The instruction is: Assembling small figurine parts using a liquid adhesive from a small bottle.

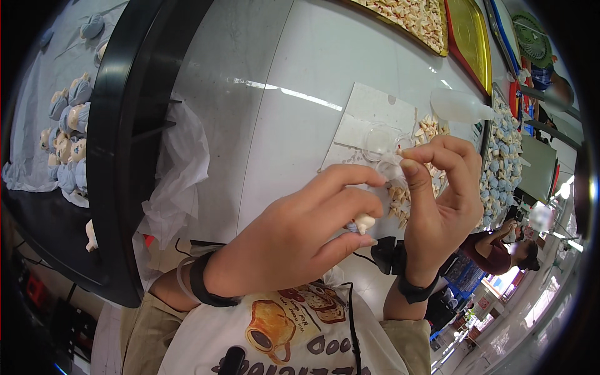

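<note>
My left hand (300, 228) is closed around a small cream-and-blue figurine (362, 224), which shows between thumb and fingers. Above the table my right hand (444, 194) pinches a tiny piece between thumb and forefinger; a reddish speck shows at the fingertips, but its kind is too small to tell. Just beyond the fingertips, a clear round dish (379, 139) sits on a white card (359, 115), with another clear round shape partly behind my right fingers. Small cream pointed pieces (400, 205) lie loose under and around my right hand.
A translucent bottle (459, 105) lies beyond my right hand. At the right stands a tray of blue-and-cream figurines (502, 162); a tray of cream pieces (412, 19) and a gold tray (469, 37) are at the back. Left are a black tray (119, 137) and crumpled film (181, 156).
</note>
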`<state>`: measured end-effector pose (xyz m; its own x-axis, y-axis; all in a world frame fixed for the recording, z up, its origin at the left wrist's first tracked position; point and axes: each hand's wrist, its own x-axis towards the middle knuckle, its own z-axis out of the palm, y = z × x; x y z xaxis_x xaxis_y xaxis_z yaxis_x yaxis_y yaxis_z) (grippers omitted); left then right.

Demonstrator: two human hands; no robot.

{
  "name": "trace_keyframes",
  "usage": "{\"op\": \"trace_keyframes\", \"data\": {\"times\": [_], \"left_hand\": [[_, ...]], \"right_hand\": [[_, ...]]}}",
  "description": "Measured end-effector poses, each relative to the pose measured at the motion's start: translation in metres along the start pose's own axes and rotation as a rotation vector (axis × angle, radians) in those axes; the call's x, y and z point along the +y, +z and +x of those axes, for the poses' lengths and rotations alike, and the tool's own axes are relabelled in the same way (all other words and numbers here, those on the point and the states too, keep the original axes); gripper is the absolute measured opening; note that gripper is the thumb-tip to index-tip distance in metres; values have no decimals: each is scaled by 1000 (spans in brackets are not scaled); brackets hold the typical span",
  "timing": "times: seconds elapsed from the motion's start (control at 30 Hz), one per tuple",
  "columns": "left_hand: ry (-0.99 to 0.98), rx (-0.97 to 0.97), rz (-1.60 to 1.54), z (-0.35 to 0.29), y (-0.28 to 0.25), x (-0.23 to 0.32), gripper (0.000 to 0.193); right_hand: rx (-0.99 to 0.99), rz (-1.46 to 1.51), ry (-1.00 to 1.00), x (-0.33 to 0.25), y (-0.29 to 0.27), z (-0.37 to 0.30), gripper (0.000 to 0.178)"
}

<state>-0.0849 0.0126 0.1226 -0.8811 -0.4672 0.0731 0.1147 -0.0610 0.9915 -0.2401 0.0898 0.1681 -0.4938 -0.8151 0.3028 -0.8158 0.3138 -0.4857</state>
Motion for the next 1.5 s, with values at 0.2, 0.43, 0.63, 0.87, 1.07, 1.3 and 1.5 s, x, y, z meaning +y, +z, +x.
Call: {"op": "trace_keyframes", "data": {"times": [0.2,0.43,0.63,0.87,1.07,1.3,1.5], "left_hand": [[-72,50,-224,-6,-3,2,31],[-54,124,-563,-11,10,14,37],[-127,77,-558,-12,17,19,41],[-80,8,-494,-18,25,21,40],[-65,17,-453,-20,29,21,40],[-38,16,-415,-21,31,21,44],[-10,44,-317,-22,31,21,47]], "right_hand": [[78,339,168,5,-17,-5,11],[27,850,382,-21,-39,-38,13],[37,883,324,-20,-33,-61,17],[45,817,241,-20,-35,-68,16],[70,720,274,-24,-38,-74,14],[99,538,234,-28,-40,-77,19],[93,335,87,-27,-46,-72,24]]}}
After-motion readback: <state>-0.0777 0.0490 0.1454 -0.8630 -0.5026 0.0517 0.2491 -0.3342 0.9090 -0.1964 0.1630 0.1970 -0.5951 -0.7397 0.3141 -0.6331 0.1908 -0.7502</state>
